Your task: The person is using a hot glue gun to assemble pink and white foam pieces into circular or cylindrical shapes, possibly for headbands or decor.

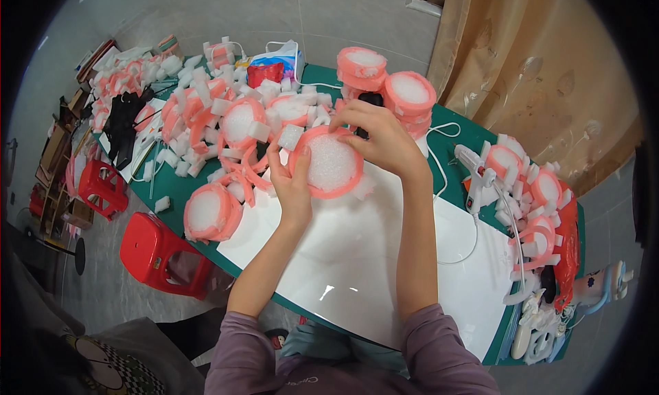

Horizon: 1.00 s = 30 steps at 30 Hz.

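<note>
Both hands work a white foam disc with a pink rim (331,163) over the white board (384,257); the left hand (292,185) pinches its near edge, the right hand (381,137) presses the far rim, fingers closed on it; judging by this, the rim is being seated, and next calls for turning the disc steadily.

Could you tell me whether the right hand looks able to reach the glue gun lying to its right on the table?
Probably yes: the right hand rests on the foam disc, and bare white board lies between it and the glue gun.
</note>
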Available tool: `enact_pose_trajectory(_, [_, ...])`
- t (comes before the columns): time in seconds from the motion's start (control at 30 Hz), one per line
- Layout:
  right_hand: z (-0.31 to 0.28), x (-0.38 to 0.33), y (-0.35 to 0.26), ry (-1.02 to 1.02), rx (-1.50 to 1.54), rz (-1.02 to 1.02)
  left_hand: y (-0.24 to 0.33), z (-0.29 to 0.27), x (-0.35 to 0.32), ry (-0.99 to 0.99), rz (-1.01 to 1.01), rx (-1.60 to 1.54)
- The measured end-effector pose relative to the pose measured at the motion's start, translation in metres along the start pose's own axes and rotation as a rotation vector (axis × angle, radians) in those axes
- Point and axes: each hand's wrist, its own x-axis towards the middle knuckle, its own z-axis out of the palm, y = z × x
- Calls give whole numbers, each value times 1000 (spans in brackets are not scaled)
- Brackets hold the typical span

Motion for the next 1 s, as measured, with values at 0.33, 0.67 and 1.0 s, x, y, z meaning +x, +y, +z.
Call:
enact_pose_trajectory(0.33, [12,2,8,59,-249,-121,-8,-2,-1,49,25,44])
enact_pose_trajectory(0.67, [25,11,22,100,-311,-156,-9,-6,13,47,30,-6])
enact_pose_trajectory(1.0, [23,3,9,116,-92,-121,-4,-4,2,30,57,32])
